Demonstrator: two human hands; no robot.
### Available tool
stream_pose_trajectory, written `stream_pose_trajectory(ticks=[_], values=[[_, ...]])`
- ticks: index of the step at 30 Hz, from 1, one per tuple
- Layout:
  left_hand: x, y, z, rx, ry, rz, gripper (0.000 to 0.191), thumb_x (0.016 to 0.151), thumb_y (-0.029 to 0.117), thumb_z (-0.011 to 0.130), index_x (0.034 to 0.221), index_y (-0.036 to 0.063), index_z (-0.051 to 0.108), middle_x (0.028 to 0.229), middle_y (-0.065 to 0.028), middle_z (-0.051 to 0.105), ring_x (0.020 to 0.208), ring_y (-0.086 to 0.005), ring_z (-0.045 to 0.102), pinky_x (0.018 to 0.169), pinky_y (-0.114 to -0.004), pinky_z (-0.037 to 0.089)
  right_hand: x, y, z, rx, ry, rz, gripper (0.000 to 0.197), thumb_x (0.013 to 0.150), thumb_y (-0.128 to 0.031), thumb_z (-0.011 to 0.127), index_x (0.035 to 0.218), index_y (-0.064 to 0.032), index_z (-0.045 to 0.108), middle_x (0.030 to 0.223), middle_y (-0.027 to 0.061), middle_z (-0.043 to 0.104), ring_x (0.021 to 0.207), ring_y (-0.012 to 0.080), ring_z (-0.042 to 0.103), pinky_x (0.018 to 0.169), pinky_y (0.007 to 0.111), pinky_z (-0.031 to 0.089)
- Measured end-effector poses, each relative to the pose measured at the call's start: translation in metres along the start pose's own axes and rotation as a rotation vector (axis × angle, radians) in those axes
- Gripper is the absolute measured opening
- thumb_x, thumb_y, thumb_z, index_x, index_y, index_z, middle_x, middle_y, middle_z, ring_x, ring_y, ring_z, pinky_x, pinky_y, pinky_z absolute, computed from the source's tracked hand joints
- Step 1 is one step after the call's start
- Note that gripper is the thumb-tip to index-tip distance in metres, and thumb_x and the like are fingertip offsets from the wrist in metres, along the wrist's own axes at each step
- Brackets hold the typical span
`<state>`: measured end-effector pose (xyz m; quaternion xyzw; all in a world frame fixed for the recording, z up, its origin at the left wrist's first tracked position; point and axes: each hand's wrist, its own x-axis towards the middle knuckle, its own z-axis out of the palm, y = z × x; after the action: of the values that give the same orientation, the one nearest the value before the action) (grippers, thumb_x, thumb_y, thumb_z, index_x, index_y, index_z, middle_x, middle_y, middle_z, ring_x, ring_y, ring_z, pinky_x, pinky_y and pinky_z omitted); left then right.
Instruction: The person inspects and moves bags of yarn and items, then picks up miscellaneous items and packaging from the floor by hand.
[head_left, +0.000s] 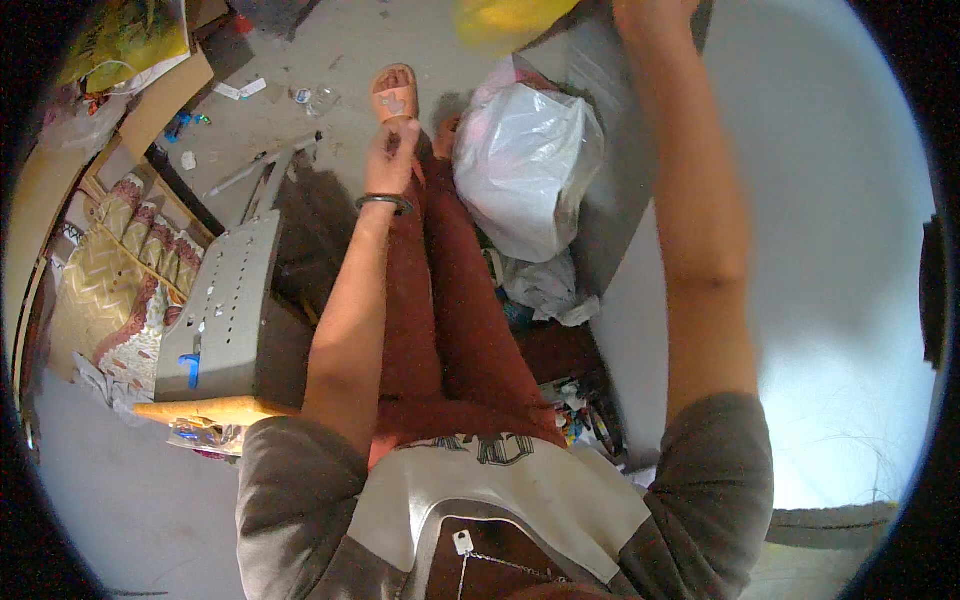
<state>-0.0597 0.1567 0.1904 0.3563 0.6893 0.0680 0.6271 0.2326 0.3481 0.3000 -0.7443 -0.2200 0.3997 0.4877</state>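
Note:
My left hand (391, 161), a dark bangle at its wrist, hangs above my legs with its fingers curled in. A dark patch shows among the fingers; whether it is a small held thing or shadow I cannot tell. At the top edge my reaching right hand (654, 16) is blurred and partly cut off, its fingertips out of view. Close to its left is a yellow plastic bag or sheet (514, 22), also blurred; contact between them is not visible. Below, a stuffed white plastic bag (525, 169) stands beside my legs, with pinkish contents showing through.
A grey perforated metal cabinet (225, 300) stands left on a wooden board (202, 411). Patterned fabric (109, 289) hangs behind it. A crumpled plastic bag (544, 285) and small clutter (577, 416) lie right of my legs. A pale wall (825, 247) bounds the right; litter dots the floor (341, 37).

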Motion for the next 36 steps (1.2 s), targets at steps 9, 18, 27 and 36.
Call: stream_pose_trajectory(ticks=[9, 18, 27, 36], values=[[-0.066, 0.056, 0.022, -0.889, -0.445, -0.291, 0.072, 0.092, 0.059, 0.036, 0.137, 0.0018, 0.037, 0.131, -0.0116, 0.048, 0.117, -0.0225, 0.049, 0.100, -0.034, 0.038, -0.234, -0.056, -0.140, -0.515, 0.113, 0.089, 0.034, 0.084, -0.006, 0.058, 0.117, 0.0015, 0.053, 0.112, 0.0127, 0.059, 0.103, 0.0224, 0.056, 0.089, 0.036, 0.044], [-0.179, -0.056, 0.131, -0.181, -0.538, 0.057, 0.081, 0.078, 0.035, 0.072, 0.137, -0.0029, 0.031, 0.131, -0.0178, 0.046, 0.121, -0.0253, 0.043, 0.103, -0.035, 0.033, -0.355, 0.107, -0.375, -0.275, 0.081, 0.744, 0.043, 0.091, -0.029, 0.053, 0.123, -0.0011, 0.051, 0.121, 0.0113, 0.056, 0.108, 0.0196, 0.053, 0.088, 0.035, 0.045], [-0.180, -0.143, 0.290, 0.308, -0.669, 0.019, 0.098, 0.081, 0.046, 0.061, 0.145, -0.0012, 0.004, 0.139, -0.0268, 0.037, 0.128, -0.0390, 0.037, 0.106, -0.039, 0.031, -0.443, 0.181, -0.284, -0.932, 0.134, 0.433, 0.053, 0.090, -0.023, 0.048, 0.130, 0.0097, 0.038, 0.131, 0.0263, 0.044, 0.117, 0.0364, 0.046, 0.098, 0.043, 0.037], [-0.142, -0.159, 0.261, 0.087, -0.757, 0.008, 0.054, 0.086, 0.033, 0.054, 0.133, 0.0072, 0.041, 0.106, -0.0203, 0.063, 0.098, -0.0321, 0.061, 0.086, -0.038, 0.047, -0.310, 0.328, -0.302, -1.249, -0.221, 0.724, 0.057, 0.096, -0.039, 0.031, 0.097, 0.0091, 0.061, 0.098, 0.0332, 0.059, 0.096, 0.0487, 0.055, 0.088, 0.051, 0.042]])
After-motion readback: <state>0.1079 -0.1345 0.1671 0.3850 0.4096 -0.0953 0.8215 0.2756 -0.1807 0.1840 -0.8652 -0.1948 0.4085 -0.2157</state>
